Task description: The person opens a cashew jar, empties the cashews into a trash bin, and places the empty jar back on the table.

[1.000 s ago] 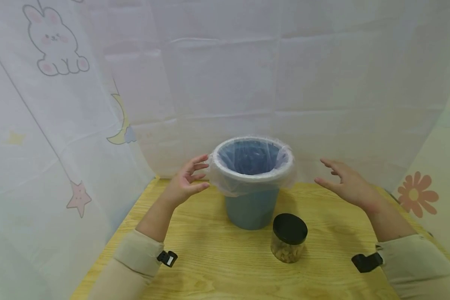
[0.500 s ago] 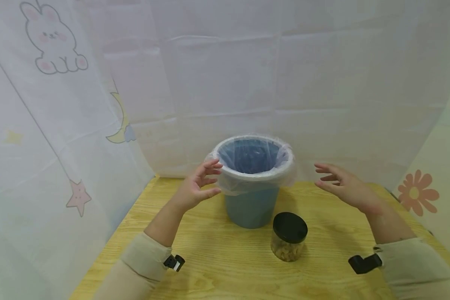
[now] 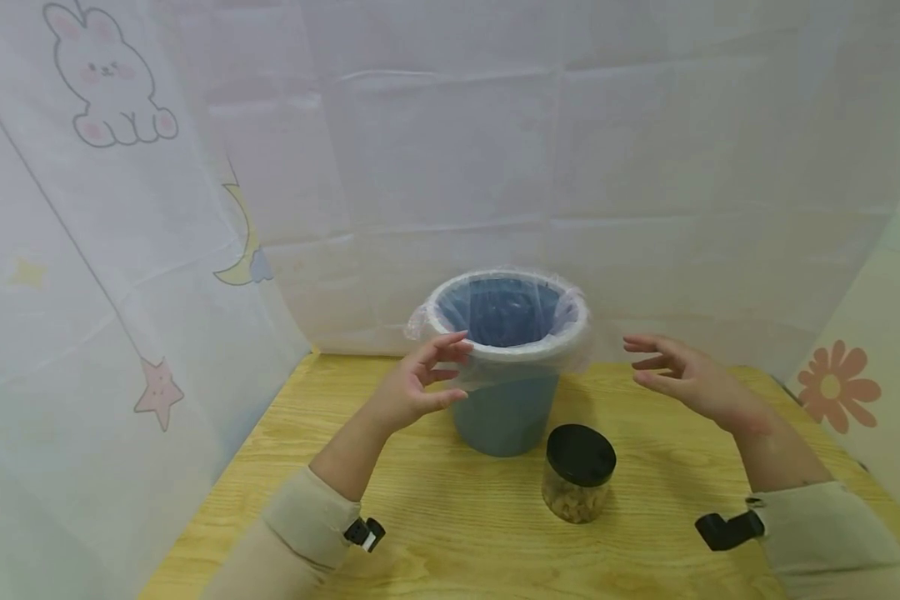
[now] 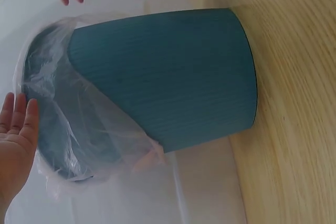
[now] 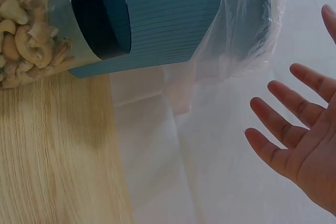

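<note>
A blue trash can [image 3: 506, 417] stands upright on the wooden table, with a clear plastic bag [image 3: 487, 371] lining it and folded over its white rim. My left hand [image 3: 417, 387] is at the can's near left side, fingers loosely spread and holding nothing; whether they touch the bag I cannot tell. My right hand [image 3: 693, 379] hovers to the right of the can, apart from it, its fingers spread in the right wrist view. In front of the can sits a clear jar [image 3: 576, 500] with a black lid [image 3: 581, 455]; cashews [image 5: 31, 45] show through its wall.
The wooden table [image 3: 450, 542] runs under the can and jar. A pale hanging cloth [image 3: 435, 158] rises close behind the can, and printed cloths flank both sides. A black strap device [image 3: 729, 530] is on the right forearm, another [image 3: 364, 533] on the left.
My left hand has moved right and slightly nearer, from beside the bag to in front of the can's left side. My right hand has shifted slightly left and down. Can and jar stay put.
</note>
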`<state>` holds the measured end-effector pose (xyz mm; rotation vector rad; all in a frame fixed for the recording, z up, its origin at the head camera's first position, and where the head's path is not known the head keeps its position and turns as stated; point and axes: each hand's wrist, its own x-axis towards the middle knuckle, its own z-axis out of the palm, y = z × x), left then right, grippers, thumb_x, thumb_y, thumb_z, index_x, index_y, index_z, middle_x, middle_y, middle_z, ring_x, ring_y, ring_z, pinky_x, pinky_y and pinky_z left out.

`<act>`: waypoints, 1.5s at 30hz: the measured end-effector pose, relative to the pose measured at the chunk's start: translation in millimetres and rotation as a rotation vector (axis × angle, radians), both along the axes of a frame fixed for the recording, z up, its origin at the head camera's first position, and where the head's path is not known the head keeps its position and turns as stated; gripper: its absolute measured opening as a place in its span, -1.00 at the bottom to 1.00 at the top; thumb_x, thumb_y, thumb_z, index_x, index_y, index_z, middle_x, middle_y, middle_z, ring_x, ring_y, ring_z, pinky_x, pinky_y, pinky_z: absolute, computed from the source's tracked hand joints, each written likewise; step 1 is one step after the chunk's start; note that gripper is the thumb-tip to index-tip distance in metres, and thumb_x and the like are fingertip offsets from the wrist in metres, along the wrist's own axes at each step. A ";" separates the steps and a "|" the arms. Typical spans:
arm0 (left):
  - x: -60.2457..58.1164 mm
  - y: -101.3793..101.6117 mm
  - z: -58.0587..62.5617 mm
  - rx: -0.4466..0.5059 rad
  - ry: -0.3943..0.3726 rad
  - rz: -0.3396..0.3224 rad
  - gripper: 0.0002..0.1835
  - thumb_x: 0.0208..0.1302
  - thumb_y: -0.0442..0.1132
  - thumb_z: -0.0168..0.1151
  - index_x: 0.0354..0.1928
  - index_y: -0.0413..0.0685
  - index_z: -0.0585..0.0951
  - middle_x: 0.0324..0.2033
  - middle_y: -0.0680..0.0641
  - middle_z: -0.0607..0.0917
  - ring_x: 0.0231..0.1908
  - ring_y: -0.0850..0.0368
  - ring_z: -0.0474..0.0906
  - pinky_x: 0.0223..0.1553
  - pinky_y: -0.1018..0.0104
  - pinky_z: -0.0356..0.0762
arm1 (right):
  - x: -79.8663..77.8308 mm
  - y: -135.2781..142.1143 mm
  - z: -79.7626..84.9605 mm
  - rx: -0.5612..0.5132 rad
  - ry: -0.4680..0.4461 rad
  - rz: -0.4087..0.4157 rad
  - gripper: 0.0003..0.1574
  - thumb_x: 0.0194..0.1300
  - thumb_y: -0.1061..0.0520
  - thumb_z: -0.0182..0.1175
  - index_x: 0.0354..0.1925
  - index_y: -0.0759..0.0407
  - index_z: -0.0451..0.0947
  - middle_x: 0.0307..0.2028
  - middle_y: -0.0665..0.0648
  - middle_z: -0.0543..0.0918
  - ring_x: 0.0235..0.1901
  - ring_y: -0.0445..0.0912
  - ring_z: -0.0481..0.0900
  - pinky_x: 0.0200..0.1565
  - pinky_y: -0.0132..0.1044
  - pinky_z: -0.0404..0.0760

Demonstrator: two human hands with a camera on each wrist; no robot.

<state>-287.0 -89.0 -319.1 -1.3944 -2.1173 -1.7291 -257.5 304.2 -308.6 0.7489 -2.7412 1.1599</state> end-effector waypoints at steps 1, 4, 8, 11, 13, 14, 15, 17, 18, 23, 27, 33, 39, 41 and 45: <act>0.4 1.1 -1.4 -0.002 -0.003 -0.005 -0.25 0.01 -0.57 0.26 0.29 -0.25 0.21 0.15 -0.29 0.39 0.14 -0.18 0.34 0.12 -0.03 0.34 | 0.1 0.1 -0.6 -0.003 -0.004 0.005 -0.34 0.37 0.06 0.00 0.36 0.04 0.07 0.29 0.21 0.17 0.11 0.06 0.36 -0.10 -0.43 0.49; 2.7 4.1 -4.5 -0.002 -0.014 -0.021 -0.27 0.00 -0.61 0.24 0.27 -0.31 0.23 0.15 -0.32 0.39 0.15 -0.20 0.33 0.12 -0.06 0.32 | 0.5 0.3 -2.6 -0.020 -0.028 0.024 -0.34 0.37 0.07 0.01 0.36 0.05 0.07 0.28 0.20 0.18 0.09 -0.13 0.38 -0.09 -0.43 0.49; 11.7 8.7 -1.4 0.003 -0.020 -0.050 -0.34 -0.02 -0.67 0.21 0.19 -0.45 0.26 0.14 -0.40 0.37 0.14 -0.32 0.30 0.09 -0.17 0.29 | 1.9 0.7 -5.4 -0.050 -0.072 0.042 -0.36 0.37 0.08 0.01 0.35 0.07 0.09 0.24 0.20 0.23 0.03 -0.30 0.37 -0.09 -0.41 0.50; 19.4 11.4 2.7 0.006 -0.013 -0.074 -0.40 -0.03 -0.68 0.20 0.13 -0.55 0.28 0.11 -0.47 0.33 0.12 -0.41 0.26 0.06 -0.24 0.28 | 3.1 0.4 -7.3 -0.062 -0.092 0.047 -0.37 0.36 0.07 0.01 0.34 0.06 0.12 0.22 0.20 0.27 0.02 -0.29 0.39 -0.09 -0.40 0.51; 21.9 12.4 3.1 0.013 -0.010 -0.088 -0.41 -0.02 -0.66 0.21 0.12 -0.58 0.28 0.10 -0.49 0.31 0.12 -0.43 0.25 0.05 -0.26 0.28 | 3.5 0.2 -8.5 -0.064 -0.096 0.049 -0.38 0.36 0.06 0.02 0.33 0.05 0.13 0.22 0.19 0.27 0.03 -0.30 0.39 -0.08 -0.40 0.50; 22.1 12.8 2.5 0.017 -0.006 -0.092 -0.41 -0.02 -0.66 0.22 0.12 -0.58 0.28 0.10 -0.49 0.31 0.12 -0.43 0.24 0.05 -0.26 0.28 | 3.6 0.1 -9.0 -0.064 -0.095 0.051 -0.38 0.36 0.06 0.02 0.33 0.05 0.14 0.23 0.19 0.26 0.03 -0.31 0.39 -0.08 -0.40 0.50; 21.6 13.0 1.4 0.022 -0.001 -0.099 -0.41 -0.01 -0.63 0.22 0.12 -0.58 0.27 0.10 -0.49 0.31 0.12 -0.43 0.24 0.04 -0.26 0.28 | 3.6 0.1 -9.6 -0.063 -0.092 0.054 -0.38 0.36 0.07 0.02 0.33 0.05 0.14 0.23 0.19 0.26 0.04 -0.31 0.39 -0.08 -0.40 0.50; 18.2 13.1 -3.1 0.036 0.008 -0.110 -0.40 0.01 -0.61 0.23 0.13 -0.55 0.28 0.10 -0.47 0.31 0.13 -0.40 0.25 0.04 -0.25 0.29 | 3.2 0.1 -10.8 -0.065 -0.083 0.061 -0.39 0.36 0.09 0.02 0.33 0.06 0.14 0.23 0.19 0.26 0.04 -0.31 0.39 -0.08 -0.40 0.50; 16.3 13.2 -5.4 0.041 0.012 -0.114 -0.40 0.02 -0.59 0.24 0.14 -0.53 0.28 0.10 -0.46 0.32 0.13 -0.38 0.26 0.04 -0.24 0.30 | 2.9 0.2 -11.4 -0.063 -0.079 0.063 -0.39 0.36 0.09 0.02 0.33 0.07 0.14 0.22 0.19 0.26 0.03 -0.31 0.39 -0.08 -0.40 0.51; 7.7 14.7 -16.7 0.041 0.025 -0.143 -0.41 0.09 -0.43 0.28 0.16 -0.45 0.31 0.12 -0.39 0.34 0.15 -0.28 0.29 0.06 -0.18 0.32 | 1.4 1.2 -14.2 -0.056 -0.061 0.066 -0.39 0.36 0.11 0.03 0.32 0.09 0.15 0.19 0.21 0.29 0.01 -0.31 0.42 -0.09 -0.38 0.52; 6.6 17.6 -20.3 0.030 0.009 -0.175 -0.40 0.13 -0.35 0.27 0.17 -0.46 0.30 0.13 -0.40 0.32 0.16 -0.26 0.29 0.08 -0.19 0.30 | 1.2 0.6 -15.3 -0.061 -0.058 0.078 -0.40 0.36 0.13 0.02 0.32 0.08 0.16 0.18 0.22 0.31 0.01 -0.28 0.43 -0.09 -0.37 0.52; 7.3 24.6 -23.0 -0.033 -0.007 -0.186 -0.39 0.13 -0.40 0.25 0.20 -0.45 0.26 0.15 -0.40 0.29 0.20 -0.17 0.27 0.11 -0.11 0.31 | 1.8 -0.6 -16.3 -0.071 -0.053 0.092 -0.41 0.34 0.16 0.04 0.31 0.10 0.18 0.17 0.24 0.32 0.01 -0.26 0.45 -0.10 -0.35 0.54; 8.3 34.3 -27.3 -0.095 -0.033 -0.181 -0.37 0.12 -0.38 0.27 0.24 -0.33 0.28 0.18 -0.31 0.32 0.21 0.00 0.29 0.14 0.03 0.34 | 1.9 0.8 -19.1 -0.076 -0.090 0.097 -0.36 0.32 0.14 0.08 0.32 0.09 0.16 0.19 0.25 0.30 0.01 -0.25 0.44 -0.11 -0.34 0.54; 9.5 37.2 -29.0 -0.107 -0.050 -0.178 -0.36 0.10 -0.43 0.26 0.24 -0.31 0.28 0.18 -0.29 0.32 0.21 0.02 0.29 0.14 0.06 0.34 | 1.9 1.1 -20.3 -0.068 -0.092 0.096 -0.35 0.31 0.13 0.09 0.31 0.10 0.17 0.19 0.25 0.30 0.01 -0.25 0.45 -0.12 -0.34 0.55; 14.7 42.0 -29.2 -0.135 -0.087 -0.169 -0.36 0.08 -0.50 0.24 0.24 -0.29 0.28 0.18 -0.28 0.32 0.21 0.01 0.27 0.15 0.06 0.33 | 1.5 2.0 -22.3 -0.066 -0.099 0.103 -0.34 0.29 0.13 0.11 0.31 0.12 0.17 0.19 0.27 0.31 0.01 -0.24 0.45 -0.12 -0.33 0.55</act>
